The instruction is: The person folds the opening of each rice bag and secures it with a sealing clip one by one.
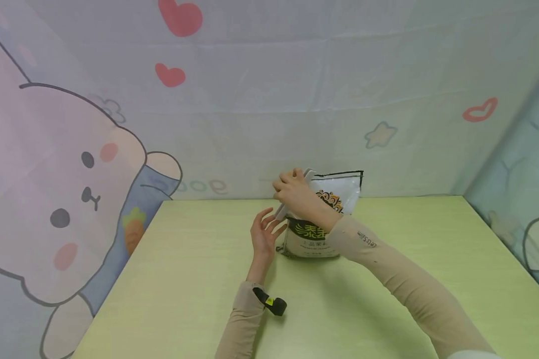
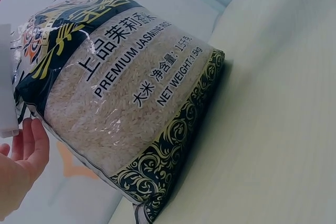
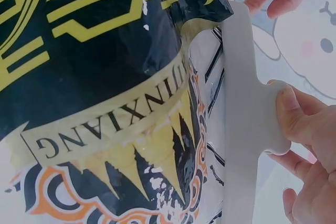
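A bag of jasmine rice [image 1: 312, 244] stands upright on the table, its clear front showing white grains in the left wrist view. Along one side of its upper part lies a long white bag clip [image 3: 241, 103], slanting in the head view. My right hand [image 1: 296, 194] pinches the clip's rounded grip between thumb and fingers, partly covering the bag from above. To the left of the bag, my left hand [image 1: 262, 237] is raised with spread, slightly bent fingers. Its fingertips [image 2: 37, 127] are right at the clip's lower end and the bag's side edge.
The pale green table [image 1: 184, 279] ends at a printed cloth backdrop [image 1: 260, 99] just behind the bag. A black strap [image 1: 274, 305] with a small device sits on my left wrist, over the sleeve.
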`<move>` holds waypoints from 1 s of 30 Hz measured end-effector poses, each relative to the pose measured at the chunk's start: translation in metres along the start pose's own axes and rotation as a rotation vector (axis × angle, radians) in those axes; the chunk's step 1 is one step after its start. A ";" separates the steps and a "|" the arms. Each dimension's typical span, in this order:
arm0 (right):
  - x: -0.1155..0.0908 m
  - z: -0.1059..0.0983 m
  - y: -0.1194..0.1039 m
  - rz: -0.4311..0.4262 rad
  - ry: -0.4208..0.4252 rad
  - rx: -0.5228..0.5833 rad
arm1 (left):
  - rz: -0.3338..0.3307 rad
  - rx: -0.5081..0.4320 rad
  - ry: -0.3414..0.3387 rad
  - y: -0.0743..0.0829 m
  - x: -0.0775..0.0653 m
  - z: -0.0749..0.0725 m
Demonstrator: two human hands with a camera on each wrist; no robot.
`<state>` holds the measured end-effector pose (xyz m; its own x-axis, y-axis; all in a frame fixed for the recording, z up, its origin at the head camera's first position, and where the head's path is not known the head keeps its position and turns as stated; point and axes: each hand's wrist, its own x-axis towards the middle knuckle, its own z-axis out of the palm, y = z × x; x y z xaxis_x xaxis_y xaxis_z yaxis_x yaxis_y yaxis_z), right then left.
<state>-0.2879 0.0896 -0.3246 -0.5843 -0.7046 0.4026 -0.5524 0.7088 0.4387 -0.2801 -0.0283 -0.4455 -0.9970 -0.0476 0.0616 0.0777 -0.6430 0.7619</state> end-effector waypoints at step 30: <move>-0.018 0.009 0.016 0.056 0.118 0.215 | 0.050 0.187 -0.130 0.009 -0.011 0.001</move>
<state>-0.2921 0.1144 -0.3323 -0.5513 -0.6543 0.5176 -0.6426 0.7287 0.2368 -0.2689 -0.0326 -0.4384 -0.9840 0.0303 0.1755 0.1385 -0.4889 0.8613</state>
